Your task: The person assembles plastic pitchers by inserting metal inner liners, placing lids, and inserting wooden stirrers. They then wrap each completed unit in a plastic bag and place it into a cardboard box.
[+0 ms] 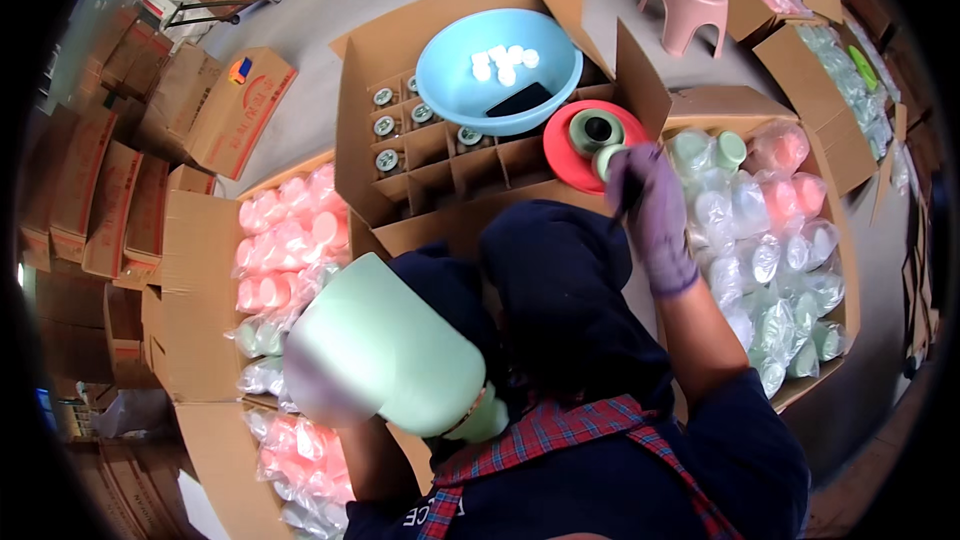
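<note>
My left hand (325, 380), gloved and blurred, is wrapped round a large mint-green vacuum flask (400, 345) lying tilted across my lap. Its narrower neck end, with a thin copper-coloured ring, points toward my apron. My right hand (652, 205), in a purple glove with dark fingertips, is at the right rim of a red dish (560, 162). The fingers are curled beside a small pale-green cap (605, 162); whatever they hold is hidden. Also in the dish is a green round part with a black centre (596, 128).
Ahead, a divided carton (430, 180) holds several capped items; a blue basin (435, 90) with white pieces and a dark phone-like slab rests on it. Cartons of bagged pink (290, 230) and green (775, 330) pieces flank me. A pink stool (690, 0) stands at far right.
</note>
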A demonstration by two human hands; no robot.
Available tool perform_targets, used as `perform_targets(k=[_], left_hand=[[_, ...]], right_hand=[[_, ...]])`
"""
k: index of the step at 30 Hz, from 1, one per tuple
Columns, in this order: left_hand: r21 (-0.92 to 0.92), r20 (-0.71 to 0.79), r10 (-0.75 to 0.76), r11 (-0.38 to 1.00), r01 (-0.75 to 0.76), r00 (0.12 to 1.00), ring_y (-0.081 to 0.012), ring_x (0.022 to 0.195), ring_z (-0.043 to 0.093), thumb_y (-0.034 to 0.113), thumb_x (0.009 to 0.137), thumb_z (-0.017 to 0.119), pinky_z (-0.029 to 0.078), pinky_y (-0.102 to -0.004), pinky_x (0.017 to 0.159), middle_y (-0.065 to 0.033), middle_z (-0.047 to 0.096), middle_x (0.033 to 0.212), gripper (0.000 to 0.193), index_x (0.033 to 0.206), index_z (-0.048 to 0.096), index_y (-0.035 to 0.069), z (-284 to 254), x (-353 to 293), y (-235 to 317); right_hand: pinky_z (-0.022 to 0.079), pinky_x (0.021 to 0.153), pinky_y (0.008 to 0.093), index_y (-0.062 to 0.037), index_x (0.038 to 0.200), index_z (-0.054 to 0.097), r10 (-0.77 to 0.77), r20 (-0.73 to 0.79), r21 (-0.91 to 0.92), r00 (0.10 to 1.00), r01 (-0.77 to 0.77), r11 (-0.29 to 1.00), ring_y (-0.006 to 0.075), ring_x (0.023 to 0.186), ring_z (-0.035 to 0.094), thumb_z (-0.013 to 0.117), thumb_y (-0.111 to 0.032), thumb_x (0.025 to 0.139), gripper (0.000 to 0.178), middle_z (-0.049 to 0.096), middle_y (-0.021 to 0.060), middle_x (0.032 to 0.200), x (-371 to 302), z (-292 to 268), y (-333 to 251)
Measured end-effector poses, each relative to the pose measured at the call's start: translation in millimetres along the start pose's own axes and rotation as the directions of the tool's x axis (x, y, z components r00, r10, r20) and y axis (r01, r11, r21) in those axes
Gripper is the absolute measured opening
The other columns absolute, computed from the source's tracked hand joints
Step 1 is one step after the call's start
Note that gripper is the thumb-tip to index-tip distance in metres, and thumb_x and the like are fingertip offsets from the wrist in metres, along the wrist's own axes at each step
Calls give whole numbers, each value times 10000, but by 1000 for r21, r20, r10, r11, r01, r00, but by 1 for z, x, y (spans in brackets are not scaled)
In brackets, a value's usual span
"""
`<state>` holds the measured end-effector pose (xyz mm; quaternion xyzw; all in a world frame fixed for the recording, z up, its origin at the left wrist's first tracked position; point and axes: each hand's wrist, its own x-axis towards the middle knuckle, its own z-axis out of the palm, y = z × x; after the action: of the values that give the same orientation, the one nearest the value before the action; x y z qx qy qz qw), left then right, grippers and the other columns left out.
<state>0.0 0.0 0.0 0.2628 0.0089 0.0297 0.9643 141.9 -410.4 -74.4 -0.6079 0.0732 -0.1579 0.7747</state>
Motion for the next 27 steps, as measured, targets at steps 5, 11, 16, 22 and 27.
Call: perform_targets(k=[5,11,16,22,27], left_hand=[[86,526,224,945,-314,820,-295,1091,496,343,994,335,282,-506,1158,-123,528,959,365,782,442,65,25,82,-59],[844,455,-70,351,-405,888,-408,1048,602,198,886,480,391,-538,1072,-256,641,1056,289,718,566,-21,23,82,-74],[735,644,-69,333,-590,762,-381,1021,642,442,833,669,417,-539,1019,-180,680,1043,394,855,648,49,23,64,-80],[783,354,22,539,-310,935,-309,840,651,67,674,505,435,-540,1030,-151,696,843,82,603,524,31,2,90,-87],[794,357,-53,544,-273,932,-268,751,625,153,738,528,419,-529,1047,-142,692,801,187,581,553,54,-11,106,-79]], right_hand=[[510,776,445,-103,1052,691,-410,175,-869,895,336,362,365,839,612,512,-254,996,241,626,181,894,80,-51,44],[530,758,425,-99,1006,716,-397,93,-802,913,305,513,351,844,646,683,-194,916,135,632,159,890,103,-81,100],[521,872,427,-82,1073,688,-172,130,-870,977,196,453,362,987,630,677,-129,860,219,646,175,1048,90,-116,137],[432,1065,364,16,1399,499,-264,67,-736,962,227,638,243,1250,534,538,-30,803,599,583,132,1312,46,-181,163],[487,980,415,21,1175,641,-272,277,-780,921,381,495,345,1123,618,578,13,816,365,657,190,1141,37,-14,70]])
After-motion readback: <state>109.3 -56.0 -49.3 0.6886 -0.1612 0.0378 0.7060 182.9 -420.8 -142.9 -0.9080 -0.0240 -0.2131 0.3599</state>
